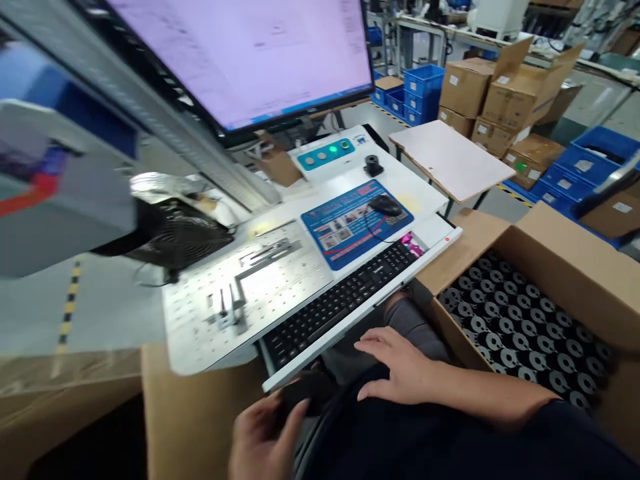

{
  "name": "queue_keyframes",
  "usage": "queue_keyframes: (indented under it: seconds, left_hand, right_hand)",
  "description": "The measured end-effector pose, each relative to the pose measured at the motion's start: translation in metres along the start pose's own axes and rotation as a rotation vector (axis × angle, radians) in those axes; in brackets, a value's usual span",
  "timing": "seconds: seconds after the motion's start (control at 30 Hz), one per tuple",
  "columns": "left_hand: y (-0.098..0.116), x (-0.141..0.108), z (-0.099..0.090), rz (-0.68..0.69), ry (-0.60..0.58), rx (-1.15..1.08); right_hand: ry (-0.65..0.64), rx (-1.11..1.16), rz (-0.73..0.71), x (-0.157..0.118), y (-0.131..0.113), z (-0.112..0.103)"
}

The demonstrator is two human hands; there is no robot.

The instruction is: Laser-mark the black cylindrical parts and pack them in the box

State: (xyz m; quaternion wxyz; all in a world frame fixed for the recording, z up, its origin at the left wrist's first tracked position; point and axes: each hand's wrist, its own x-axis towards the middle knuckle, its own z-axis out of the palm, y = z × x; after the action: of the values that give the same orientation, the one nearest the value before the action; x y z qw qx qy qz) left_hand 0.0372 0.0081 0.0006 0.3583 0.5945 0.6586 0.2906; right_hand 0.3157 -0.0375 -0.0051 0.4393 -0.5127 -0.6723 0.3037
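My left hand (267, 437) is at the bottom, below the keyboard drawer, blurred by motion. Its thumb and fingers curl round a dark, black part (306, 392) whose shape is hard to make out against the shadow. Over my lap, my right hand (395, 367) holds nothing, its fingers and thumb apart. A black keyboard (340, 303) lies in the pulled-out drawer just beyond both hands. On the white machine table, a perforated metal plate (270, 280) carries an L-shaped stop and small clamps. A black flanged cylinder (373, 165) stands near the button panel (327, 155).
To my right, an open cardboard box (475, 357) holds rows of black parts with pale ring-shaped ends. Another cardboard box (195, 413) is at lower left. A monitor (300, 110) overhangs the table; a mouse (385, 205) rests on a blue mat (337, 243). The grey machine head (65, 200) juts in at left.
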Motion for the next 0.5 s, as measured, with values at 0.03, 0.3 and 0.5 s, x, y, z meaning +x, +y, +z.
queue_keyframes:
  seconds: [0.03,0.3,0.5]
  left_hand:
    - [0.006,-0.002,0.008,0.015,-0.061,-0.128]
    - [0.026,-0.003,0.007,0.08,-0.165,-0.253]
    - [0.003,-0.011,-0.019,0.022,-0.124,-0.38]
  right_hand:
    - [-0.072,-0.013,-0.015,0.007,-0.008,0.013]
    - [-0.165,-0.052,-0.074,0.031,-0.033,0.077]
    - [-0.197,-0.041,-0.103,0.045,-0.04,0.109]
